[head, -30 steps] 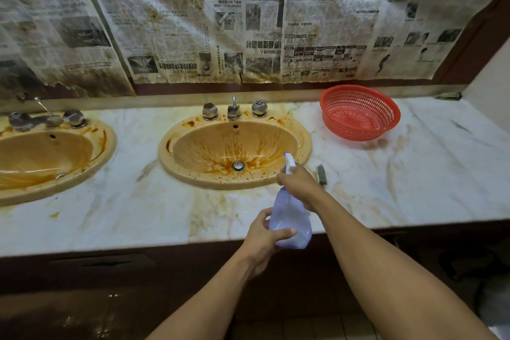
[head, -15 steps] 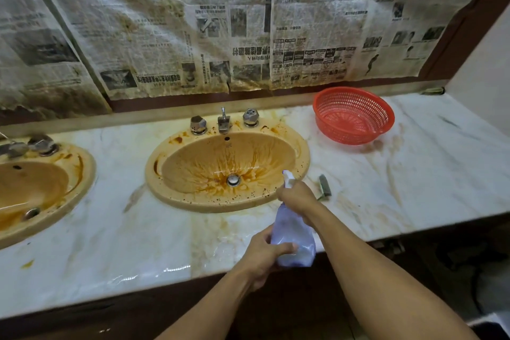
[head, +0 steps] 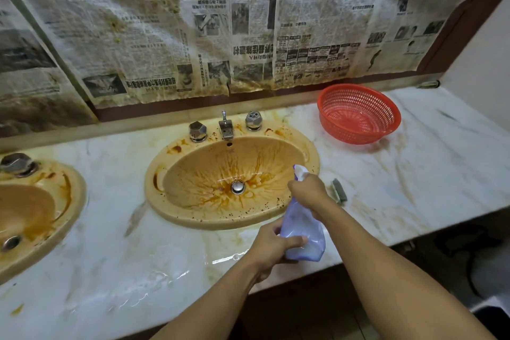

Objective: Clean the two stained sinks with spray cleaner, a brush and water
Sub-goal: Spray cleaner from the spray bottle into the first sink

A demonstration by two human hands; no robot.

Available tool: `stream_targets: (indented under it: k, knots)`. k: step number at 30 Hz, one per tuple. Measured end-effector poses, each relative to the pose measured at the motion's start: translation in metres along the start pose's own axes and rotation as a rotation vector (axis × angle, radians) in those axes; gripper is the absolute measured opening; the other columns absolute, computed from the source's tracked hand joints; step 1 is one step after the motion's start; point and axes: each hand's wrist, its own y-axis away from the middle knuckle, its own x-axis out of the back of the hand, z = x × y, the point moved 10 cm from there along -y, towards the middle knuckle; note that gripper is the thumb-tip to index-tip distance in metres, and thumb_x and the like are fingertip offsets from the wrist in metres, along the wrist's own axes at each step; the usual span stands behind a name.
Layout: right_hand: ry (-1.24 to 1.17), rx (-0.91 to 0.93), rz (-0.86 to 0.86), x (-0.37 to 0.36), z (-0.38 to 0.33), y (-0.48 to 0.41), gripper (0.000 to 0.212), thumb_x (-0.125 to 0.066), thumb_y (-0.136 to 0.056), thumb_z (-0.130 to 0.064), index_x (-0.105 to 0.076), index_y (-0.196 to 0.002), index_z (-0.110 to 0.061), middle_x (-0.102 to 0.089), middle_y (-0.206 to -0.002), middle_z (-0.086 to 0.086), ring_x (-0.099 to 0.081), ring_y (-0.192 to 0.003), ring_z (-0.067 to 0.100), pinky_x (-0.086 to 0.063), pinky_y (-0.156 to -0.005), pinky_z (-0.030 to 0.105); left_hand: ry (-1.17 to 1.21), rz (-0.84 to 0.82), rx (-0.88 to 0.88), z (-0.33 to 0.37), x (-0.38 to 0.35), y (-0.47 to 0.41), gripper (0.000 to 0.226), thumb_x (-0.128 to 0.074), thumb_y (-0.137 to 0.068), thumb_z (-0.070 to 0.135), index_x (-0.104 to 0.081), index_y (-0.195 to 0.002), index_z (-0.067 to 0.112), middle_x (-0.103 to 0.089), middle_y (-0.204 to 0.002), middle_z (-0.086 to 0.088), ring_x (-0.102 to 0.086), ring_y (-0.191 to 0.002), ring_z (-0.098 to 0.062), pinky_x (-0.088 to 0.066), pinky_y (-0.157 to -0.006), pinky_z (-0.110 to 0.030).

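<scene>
Spraying step, I judge: the right hand grips the spray bottle at its trigger and the left hand holds its base, above the front rim of the right sink. Next calls for squeezing over the stained bowl; the brush lies on the worktop beside.

Stained marble counter bears a red basket and a brush.
</scene>
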Motion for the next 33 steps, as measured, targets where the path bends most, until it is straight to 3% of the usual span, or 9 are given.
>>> stream_targets:
  k: [2,5,7,11,15,19,21,28,33]
  knots:
    - [-0.044,-0.034,-0.052,-0.005,-0.006,0.001,0.062,-0.051,-0.087,-0.016,-0.046,-0.146,-0.035,-0.058,-0.082,0.01,-0.053,-0.069,0.024,-0.042,-0.061,0.03,-0.005,-0.012,-0.028,0.006,0.007,0.0,0.05,-0.088,-0.08,0.025,-0.071,-0.127,0.026,-0.075,-0.119,0.0,-0.073,-0.109,-0.025,-0.062,-0.089,-0.056]
    - [-0.128,-0.059,-0.201,-0.013,-0.021,0.003,0.031,-0.058,-0.081,-0.017,-0.057,-0.111,-0.026,-0.055,-0.087,0.012,-0.055,-0.072,0.026,-0.043,-0.067,0.038,-0.101,-0.086,-0.098,0.022,0.02,0.003,0.059,-0.088,-0.081,0.033,-0.065,-0.135,0.038,-0.07,-0.128,0.009,-0.073,-0.111,-0.02,-0.063,-0.089,-0.048]
    - [-0.129,-0.016,-0.293,-0.014,-0.035,0.002,0.032,-0.063,-0.07,-0.022,-0.057,-0.102,-0.02,-0.058,-0.093,0.015,-0.064,-0.073,0.03,-0.047,-0.069,0.041,-0.23,-0.076,-0.145,0.032,0.042,0.005,0.061,-0.088,-0.081,0.034,-0.064,-0.137,0.037,-0.065,-0.134,0.01,-0.074,-0.108,-0.016,-0.063,-0.09,-0.043]
    - [0.146,0.138,-0.466,-0.021,-0.069,0.004,0.025,-0.068,-0.071,-0.028,-0.064,-0.095,-0.023,-0.068,-0.106,0.019,-0.066,-0.076,0.021,-0.055,-0.078,0.04,-0.405,0.207,-0.281,0.059,0.124,0.012,0.055,-0.094,-0.076,0.032,-0.069,-0.125,0.036,-0.063,-0.13,0.008,-0.069,-0.11,-0.012,-0.061,-0.094,-0.038]
    - [0.42,0.191,-0.598,-0.039,-0.079,-0.006,0.062,-0.063,-0.056,-0.049,-0.068,-0.11,-0.017,-0.073,-0.109,0.012,-0.067,-0.066,0.012,-0.058,-0.088,0.044,-0.767,0.521,-0.424,0.082,0.212,0.029,0.069,-0.09,-0.077,0.045,-0.061,-0.137,0.031,-0.05,-0.14,0.005,-0.054,-0.127,-0.014,-0.047,-0.107,-0.036]
    - [0.612,0.255,-0.679,-0.061,-0.084,-0.031,0.064,-0.06,-0.053,-0.057,-0.071,-0.1,-0.016,-0.073,-0.105,0.009,-0.07,-0.088,0.027,-0.056,-0.09,0.049,-0.997,0.737,-0.209,0.066,0.293,0.038,0.103,-0.084,-0.07,0.069,-0.043,-0.155,0.029,-0.031,-0.163,-0.012,-0.034,-0.15,-0.032,-0.036,-0.118,-0.054]
    - [0.691,0.294,-0.729,-0.074,-0.09,-0.036,0.064,-0.06,-0.055,-0.057,-0.069,-0.103,-0.016,-0.072,-0.103,0.01,-0.067,-0.095,0.033,-0.055,-0.088,0.052,-1.029,0.822,-0.117,0.056,0.325,0.046,0.11,-0.065,-0.071,0.087,-0.037,-0.159,0.027,-0.027,-0.167,-0.016,-0.029,-0.153,-0.036,-0.032,-0.118,-0.058]
    - [0.747,0.443,-0.803,-0.094,-0.101,-0.049,0.015,-0.068,-0.082,-0.024,-0.069,-0.096,-0.02,-0.072,-0.095,0.007,-0.066,-0.089,0.03,-0.054,-0.078,0.044,-1.051,0.966,0.027,0.026,0.383,0.062,0.098,0.001,-0.087,0.087,-0.027,-0.163,0.034,-0.01,-0.174,-0.008,-0.005,-0.161,-0.025,0.002,-0.125,-0.063]
    - [0.842,0.441,-0.895,-0.102,-0.087,-0.061,0.013,-0.069,-0.081,-0.019,-0.07,-0.093,-0.016,-0.07,-0.093,0.006,-0.061,-0.08,0.022,-0.048,-0.071,0.037,-1.179,0.967,0.113,0.011,0.386,0.056,0.077,0.002,-0.097,0.077,-0.009,-0.165,0.043,0.007,-0.175,0.005,0.013,-0.16,-0.015,0.014,-0.12,-0.065]
